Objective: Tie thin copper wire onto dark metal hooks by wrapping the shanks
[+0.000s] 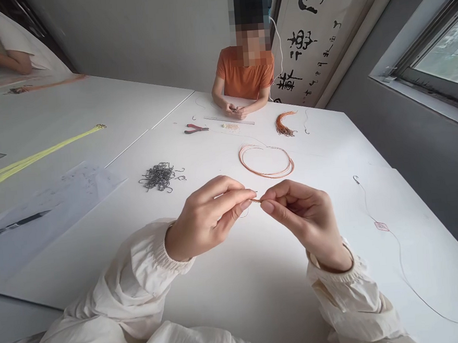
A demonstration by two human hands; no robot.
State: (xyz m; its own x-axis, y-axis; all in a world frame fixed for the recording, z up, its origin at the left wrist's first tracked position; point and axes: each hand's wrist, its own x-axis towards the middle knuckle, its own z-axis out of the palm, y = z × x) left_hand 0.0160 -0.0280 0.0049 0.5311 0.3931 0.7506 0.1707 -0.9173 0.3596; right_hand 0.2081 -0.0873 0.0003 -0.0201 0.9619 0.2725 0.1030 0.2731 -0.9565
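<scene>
My left hand (212,213) and right hand (306,216) each pinch a short orange strand (256,200) between thumb and forefinger, fingertips close together, just on my side of the coil of orange line (268,176) lying on the white tabletop (237,286). A thin loop hangs below my left fingertips. To the left of the coil sits a tangled pile of dark hooks (159,177). Beyond the coil and to its left lie red-handled pliers (196,128); more directly beyond it, small pale bits (230,127) lie beside a ruler (229,120). Past the coil's right side rests a bundle of orange lines (284,125). Well to the right of the coil and nearer me, a lone hook (356,180) ends a long thin line. Across the tabletop, beyond the coil, a person in an orange shirt (246,76) sits with both hands together.
</scene>
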